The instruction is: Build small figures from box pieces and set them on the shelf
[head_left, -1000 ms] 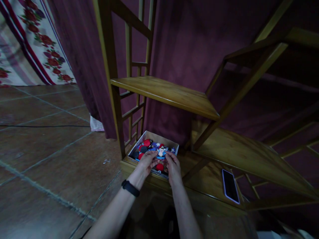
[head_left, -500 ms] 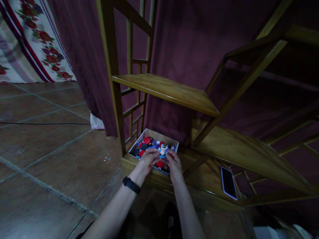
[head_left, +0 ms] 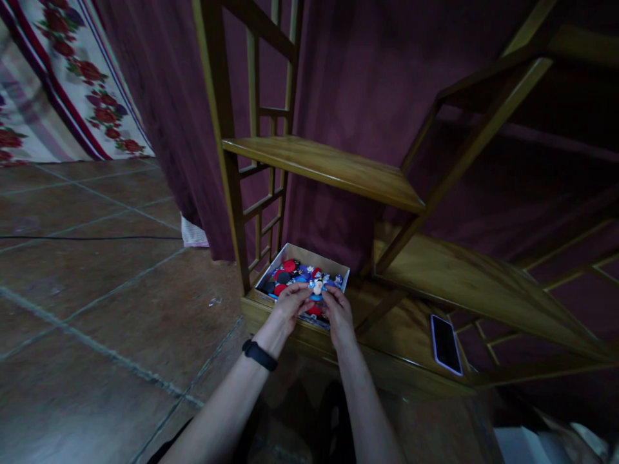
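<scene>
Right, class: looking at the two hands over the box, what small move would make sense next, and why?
Probably lower the small blue-and-white piece into the open box: the left hand and right hand appear to pinch it from either side, over the box, where many small red, dark and blue pieces lie.

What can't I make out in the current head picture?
Head view throughout:
Held blue-and-white piece: detail too small; edges covered by left hand and right hand.
Open box: some near contents hidden behind both hands.
Pale object, lower right: cut off by bottom edge.
</scene>
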{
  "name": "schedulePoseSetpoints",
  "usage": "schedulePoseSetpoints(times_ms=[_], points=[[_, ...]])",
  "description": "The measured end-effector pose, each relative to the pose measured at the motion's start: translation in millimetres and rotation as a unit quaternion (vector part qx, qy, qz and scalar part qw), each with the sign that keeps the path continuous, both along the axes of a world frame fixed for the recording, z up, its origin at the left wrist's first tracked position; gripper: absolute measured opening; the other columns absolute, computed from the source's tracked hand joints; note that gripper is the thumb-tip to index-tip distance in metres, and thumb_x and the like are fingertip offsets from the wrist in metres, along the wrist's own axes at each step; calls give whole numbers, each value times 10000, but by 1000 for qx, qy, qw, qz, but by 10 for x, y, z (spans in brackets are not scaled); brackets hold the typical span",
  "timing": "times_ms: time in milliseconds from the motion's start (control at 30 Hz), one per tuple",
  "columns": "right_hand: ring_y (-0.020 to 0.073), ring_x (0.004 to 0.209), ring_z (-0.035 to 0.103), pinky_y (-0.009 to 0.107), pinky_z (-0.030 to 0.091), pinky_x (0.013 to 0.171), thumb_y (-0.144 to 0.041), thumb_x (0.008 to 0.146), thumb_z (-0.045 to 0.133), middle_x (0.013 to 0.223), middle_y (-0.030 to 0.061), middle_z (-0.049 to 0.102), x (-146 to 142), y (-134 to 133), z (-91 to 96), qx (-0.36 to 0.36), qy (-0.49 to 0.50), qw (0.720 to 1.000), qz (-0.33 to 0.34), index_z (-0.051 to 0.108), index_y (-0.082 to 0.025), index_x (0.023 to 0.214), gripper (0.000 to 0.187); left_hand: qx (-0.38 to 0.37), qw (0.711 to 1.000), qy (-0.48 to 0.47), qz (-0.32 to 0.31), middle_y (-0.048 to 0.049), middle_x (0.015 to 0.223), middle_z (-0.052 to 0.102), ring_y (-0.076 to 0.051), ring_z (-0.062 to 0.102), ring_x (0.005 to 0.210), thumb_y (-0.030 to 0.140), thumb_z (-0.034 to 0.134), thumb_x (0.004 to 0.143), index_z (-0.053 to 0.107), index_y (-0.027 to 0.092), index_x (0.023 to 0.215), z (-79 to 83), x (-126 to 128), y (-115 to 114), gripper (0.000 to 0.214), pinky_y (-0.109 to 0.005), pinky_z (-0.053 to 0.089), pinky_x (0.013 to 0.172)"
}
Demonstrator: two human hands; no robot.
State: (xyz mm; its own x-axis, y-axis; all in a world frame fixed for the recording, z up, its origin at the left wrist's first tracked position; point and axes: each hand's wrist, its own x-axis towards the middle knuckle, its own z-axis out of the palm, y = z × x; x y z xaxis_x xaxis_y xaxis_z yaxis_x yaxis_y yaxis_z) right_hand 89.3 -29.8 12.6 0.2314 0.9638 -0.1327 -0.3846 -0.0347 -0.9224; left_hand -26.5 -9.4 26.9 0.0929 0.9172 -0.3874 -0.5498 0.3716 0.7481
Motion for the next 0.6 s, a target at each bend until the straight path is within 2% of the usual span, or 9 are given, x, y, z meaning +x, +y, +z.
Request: schedulePoseSetpoints(times_ms=[133, 300, 600], points=[[167, 733, 610, 289, 513, 637, -388, 606, 704, 871, 17, 651, 6, -2, -1, 7, 10, 1000, 1, 624, -202, 860, 325, 1, 1000, -1, -6, -6, 643, 644, -82, 591, 506, 108, 729, 622, 630, 139, 771, -4, 2, 7, 181, -201, 512, 540], [179, 831, 608, 318, 514, 734, -335, 582, 727, 880, 11, 656, 35, 63, -22, 30, 33, 999, 2, 632, -205, 822, 288, -12, 1000, -19, -6, -43, 740, 681, -117, 640, 616, 87, 732, 620, 637, 139, 804, 23, 34, 59, 214, -218, 529, 603], [171, 809, 616, 312, 517, 719, -334, 604, 704, 872, 2, 656, 96, 168, 13, 19, 35, 999, -13, 625, -214, 795, 240, -15, 999, -23, -18, -40, 738, 688, -111, 643, 611, 111, 731, 638, 641, 152, 850, 16, 99, 210, 234, -202, 518, 593]])
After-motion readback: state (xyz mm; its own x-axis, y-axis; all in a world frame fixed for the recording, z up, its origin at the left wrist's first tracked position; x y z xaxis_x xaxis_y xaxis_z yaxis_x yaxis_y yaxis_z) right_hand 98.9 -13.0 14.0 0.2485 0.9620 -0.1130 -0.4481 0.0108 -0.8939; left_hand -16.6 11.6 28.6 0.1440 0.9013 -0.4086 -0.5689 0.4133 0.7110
